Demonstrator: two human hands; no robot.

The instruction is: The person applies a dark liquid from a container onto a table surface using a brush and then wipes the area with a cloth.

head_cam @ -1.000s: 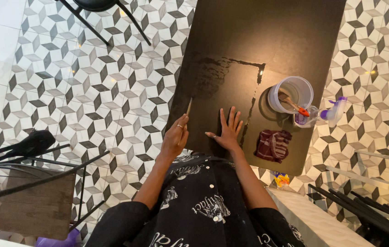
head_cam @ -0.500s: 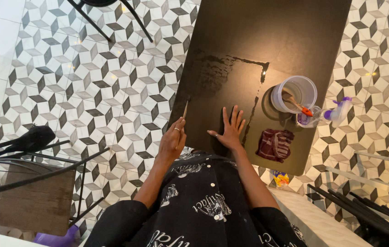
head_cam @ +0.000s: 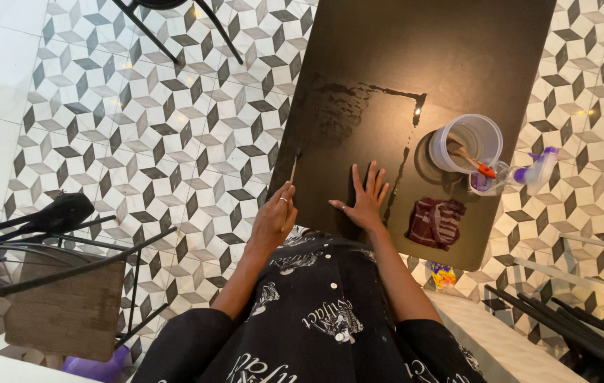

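Here your left hand (head_cam: 273, 216) grips what looks like a thin brush (head_cam: 292, 170) at the tabletop (head_cam: 422, 50) edge; your right hand (head_cam: 364, 200) rests flat, fingers spread.

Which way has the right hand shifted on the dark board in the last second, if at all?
No. The right hand lies flat on the dark board, as far from the red cloth as before; the view itself drifted.

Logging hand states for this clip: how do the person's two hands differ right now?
The left hand is curled around a thin brush at the dark board's left edge; the right hand holds nothing. The left hand's fingers are closed, the right hand's spread flat on the board. Both are bare.
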